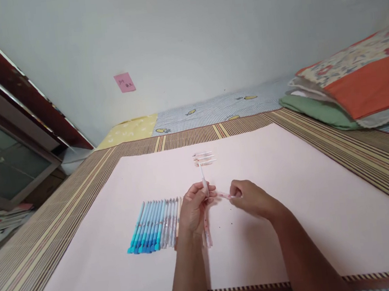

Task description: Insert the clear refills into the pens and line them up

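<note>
My left hand (194, 206) is closed, with a slim white pen refill (202, 174) standing up between its thumb and fingers. To its right my right hand (250, 197) pinches a pale pink patterned pen barrel (224, 194), whose left end reaches the left fingertips. Whether the barrel and refill touch is unclear. Beyond the hands lies a small group of white refills and clear pinkish pen parts (204, 158). A row of pens (149, 226), blue at the left and clear or pale further right, runs partly behind my left forearm. A pink pen (208, 236) shows just right of that forearm.
A pale pink sheet (314, 225) covers much of the striped mat (90, 184). Tiny dark specks lie near my right hand. Folded bedding (365, 86) is stacked at the right. A pink note (124, 82) is stuck on the wall.
</note>
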`<action>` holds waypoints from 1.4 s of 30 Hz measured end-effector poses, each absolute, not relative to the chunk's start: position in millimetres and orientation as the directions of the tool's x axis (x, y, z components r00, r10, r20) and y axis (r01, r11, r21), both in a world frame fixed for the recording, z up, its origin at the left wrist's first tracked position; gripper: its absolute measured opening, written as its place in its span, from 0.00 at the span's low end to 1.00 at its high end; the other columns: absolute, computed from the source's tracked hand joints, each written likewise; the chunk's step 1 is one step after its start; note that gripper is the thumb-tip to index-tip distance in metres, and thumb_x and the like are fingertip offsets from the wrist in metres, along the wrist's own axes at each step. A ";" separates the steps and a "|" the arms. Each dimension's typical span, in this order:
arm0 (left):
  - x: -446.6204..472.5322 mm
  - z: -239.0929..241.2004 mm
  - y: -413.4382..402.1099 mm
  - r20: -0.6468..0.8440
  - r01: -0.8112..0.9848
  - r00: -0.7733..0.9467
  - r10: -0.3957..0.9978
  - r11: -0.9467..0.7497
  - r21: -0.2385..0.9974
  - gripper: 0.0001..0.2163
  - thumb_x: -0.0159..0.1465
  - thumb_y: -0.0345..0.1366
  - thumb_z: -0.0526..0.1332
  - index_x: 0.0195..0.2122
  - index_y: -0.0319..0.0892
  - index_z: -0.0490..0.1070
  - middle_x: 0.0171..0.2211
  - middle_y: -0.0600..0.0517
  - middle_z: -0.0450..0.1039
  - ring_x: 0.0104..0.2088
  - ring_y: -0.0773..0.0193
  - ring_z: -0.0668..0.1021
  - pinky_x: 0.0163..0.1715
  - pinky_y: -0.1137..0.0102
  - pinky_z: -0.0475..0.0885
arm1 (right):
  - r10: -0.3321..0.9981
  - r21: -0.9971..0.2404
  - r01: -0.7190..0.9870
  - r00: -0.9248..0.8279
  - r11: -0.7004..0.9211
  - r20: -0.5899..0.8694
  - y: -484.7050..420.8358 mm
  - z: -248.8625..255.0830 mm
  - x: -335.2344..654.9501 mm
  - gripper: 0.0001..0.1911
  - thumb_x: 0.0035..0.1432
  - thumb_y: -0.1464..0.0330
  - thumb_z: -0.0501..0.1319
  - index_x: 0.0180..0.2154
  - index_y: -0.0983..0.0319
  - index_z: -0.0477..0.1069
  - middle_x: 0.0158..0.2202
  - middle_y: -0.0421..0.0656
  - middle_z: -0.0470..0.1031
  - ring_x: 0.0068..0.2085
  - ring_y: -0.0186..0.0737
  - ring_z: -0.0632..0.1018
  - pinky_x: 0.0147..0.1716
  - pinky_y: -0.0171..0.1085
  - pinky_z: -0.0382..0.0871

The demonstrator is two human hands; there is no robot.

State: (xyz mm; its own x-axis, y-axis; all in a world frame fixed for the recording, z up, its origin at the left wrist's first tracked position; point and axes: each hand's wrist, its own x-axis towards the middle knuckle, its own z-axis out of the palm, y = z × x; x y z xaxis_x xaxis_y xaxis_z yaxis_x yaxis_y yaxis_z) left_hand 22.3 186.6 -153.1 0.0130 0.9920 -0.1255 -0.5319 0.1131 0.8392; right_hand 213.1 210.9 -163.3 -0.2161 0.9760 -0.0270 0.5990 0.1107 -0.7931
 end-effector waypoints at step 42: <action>36.6 -152.2 178.5 -0.013 -0.421 0.330 0.944 0.159 0.893 0.16 0.64 0.45 0.66 0.41 0.34 0.77 0.24 0.50 0.74 0.21 0.71 0.72 0.25 0.75 0.64 | 0.985 -0.953 -0.257 -0.025 0.157 0.169 214.6 -131.7 210.1 0.17 0.51 0.57 0.72 0.38 0.61 0.77 0.33 0.43 0.79 0.35 0.38 0.78 0.36 0.37 0.73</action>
